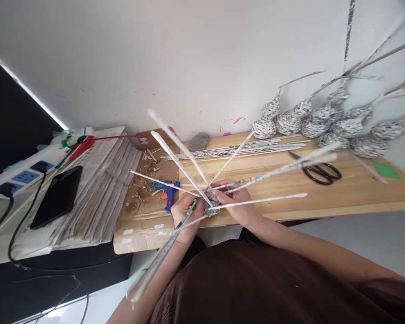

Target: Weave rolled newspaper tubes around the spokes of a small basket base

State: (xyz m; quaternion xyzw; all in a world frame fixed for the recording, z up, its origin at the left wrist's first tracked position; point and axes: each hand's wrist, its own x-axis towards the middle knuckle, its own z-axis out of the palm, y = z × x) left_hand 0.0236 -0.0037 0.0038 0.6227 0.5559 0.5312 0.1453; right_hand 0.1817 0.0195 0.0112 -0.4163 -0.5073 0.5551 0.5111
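Between my two hands is a small woven paper base [212, 203], with several rolled newspaper sticks [185, 158] fanning out from it in all directions. My left hand [188, 211] is closed around the base's left side, with some sticks passing over it toward my forearm. On the other side, my right hand [234, 202] pinches the base, its thumb on top near where the sticks meet. A blue hot glue gun [169, 198] with an orange trigger lies just left of my left hand. The underside of the base is hidden by my fingers.
Loose paper sticks [236, 149] lie along the wooden board [351, 193]. Black scissors [319, 173] rest at right, before several woven gourd-shaped paper pieces [265, 128]. At left are a newspaper stack [104, 189], a phone [59, 195] and a power strip [23, 177]. A grey lump [199, 142] sits by the wall.
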